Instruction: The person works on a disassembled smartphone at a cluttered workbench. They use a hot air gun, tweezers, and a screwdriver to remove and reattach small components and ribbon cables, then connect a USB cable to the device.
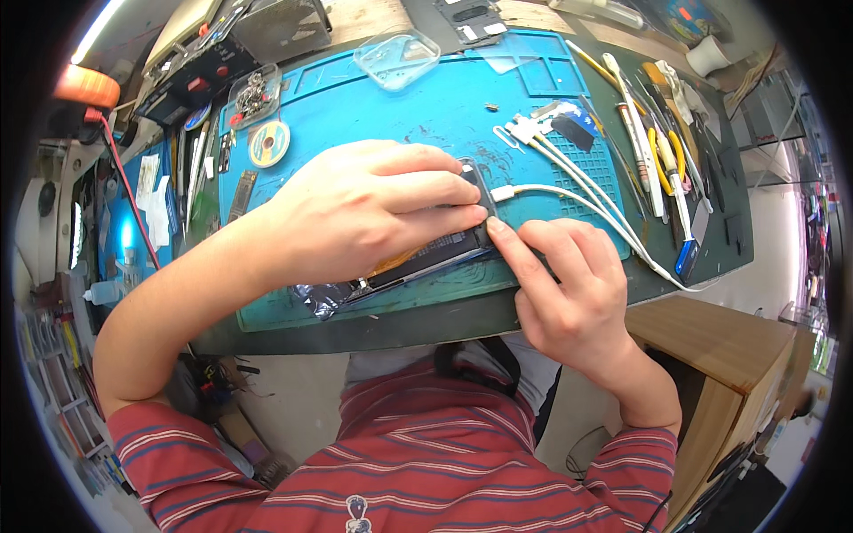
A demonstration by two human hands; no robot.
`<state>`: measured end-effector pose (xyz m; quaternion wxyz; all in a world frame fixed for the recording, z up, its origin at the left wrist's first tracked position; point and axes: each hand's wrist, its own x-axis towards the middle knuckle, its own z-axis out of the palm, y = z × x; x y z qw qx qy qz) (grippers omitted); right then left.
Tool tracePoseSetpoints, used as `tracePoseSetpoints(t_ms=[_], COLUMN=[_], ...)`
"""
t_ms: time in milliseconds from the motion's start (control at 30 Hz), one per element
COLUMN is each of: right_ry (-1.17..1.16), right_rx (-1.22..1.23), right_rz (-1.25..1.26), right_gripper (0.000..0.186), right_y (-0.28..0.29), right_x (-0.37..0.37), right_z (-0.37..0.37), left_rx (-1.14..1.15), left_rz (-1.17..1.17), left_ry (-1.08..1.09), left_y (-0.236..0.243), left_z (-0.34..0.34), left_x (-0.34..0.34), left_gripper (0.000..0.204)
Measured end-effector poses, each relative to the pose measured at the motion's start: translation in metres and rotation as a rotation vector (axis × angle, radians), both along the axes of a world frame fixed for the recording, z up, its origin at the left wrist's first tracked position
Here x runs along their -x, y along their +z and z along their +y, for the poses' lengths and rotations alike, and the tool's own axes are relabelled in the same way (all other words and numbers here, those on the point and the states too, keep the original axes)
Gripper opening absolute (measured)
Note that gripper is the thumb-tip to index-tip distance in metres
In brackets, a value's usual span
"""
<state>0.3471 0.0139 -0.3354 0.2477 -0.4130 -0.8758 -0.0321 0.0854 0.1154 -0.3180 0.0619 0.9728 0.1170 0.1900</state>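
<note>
An opened phone [449, 247], its dark battery and part of its inside showing, lies on the blue work mat [333, 111]. Across it reaches my left hand [373, 200], fingers close together and fingertips pressed on the phone's right end; its thumb is hidden. My right hand [569, 284] meets that same end from the right. Its index fingertip presses the phone's corner beside my left fingertips, and the other fingers are curled. Close to both hands, a white cable plug [503, 193] sits at the phone's end. Crinkled silvery film [322, 300] sticks out at the phone's left end.
Several white cables [577, 173] run over the mat's right side. Beyond them lie tweezers, pliers [662, 160] and a blue-tipped syringe-like tool [685, 253]. A solder-type spool [268, 144], a box of small parts [255, 95] and a clear tray [396, 60] stand farther back. A wooden cabinet [711, 342] is at right.
</note>
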Motion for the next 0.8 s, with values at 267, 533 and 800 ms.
tracePoseSetpoints(t_ms=[267,533,800], right_ry=[0.022,0.01,0.202], right_rx=[-0.019,0.049,-0.099], right_rz=[-0.025,0.09,0.017], right_gripper=[0.051,0.04,0.027], right_y=[-0.002,0.008,0.009], right_x=[-0.004,0.0,-0.004], right_z=[0.001,0.01,0.041], left_rx=[0.101,0.131,0.163], left_rz=[-0.028,-0.067,-0.081], left_ry=[0.006,0.003,0.055], left_y=[-0.004,-0.009,-0.007], left_z=[0.004,0.006,0.011], left_x=[0.002,0.008,0.004], left_gripper=[0.044,0.043,0.028])
